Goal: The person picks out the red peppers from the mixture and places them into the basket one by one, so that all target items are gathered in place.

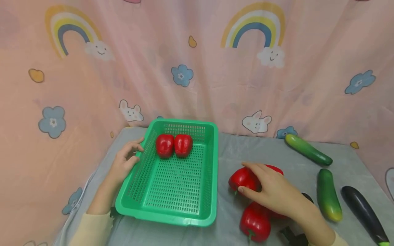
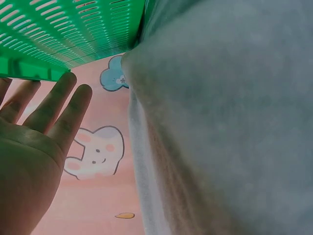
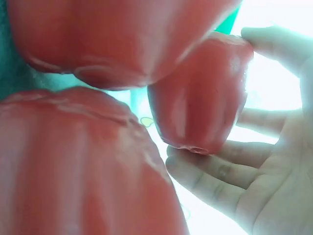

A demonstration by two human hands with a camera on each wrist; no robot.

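A green plastic basket [image 1: 214,177] holds two red bell peppers [image 1: 164,146] side by side at its far end. My left hand [image 1: 124,161] is at the basket's left side; in the left wrist view its fairly straight fingers [image 2: 55,105] touch the rim. On the right, my right hand [image 1: 277,191] holds a red bell pepper [image 1: 244,179] between thumb and fingers, also seen in the right wrist view as the farther pepper [image 3: 198,98]. Another red bell pepper [image 1: 256,222] lies just nearer. More red peppers are partly hidden behind and under the hand.
To the right lie two green cucumbers [image 1: 309,149] and a dark eggplant [image 1: 363,210]. Dark vegetables [image 1: 293,237] show partly beside my right forearm. A pink patterned curtain [image 1: 203,99] hangs behind the grey-covered table [image 1: 227,150]. A white cable runs along the left edge.
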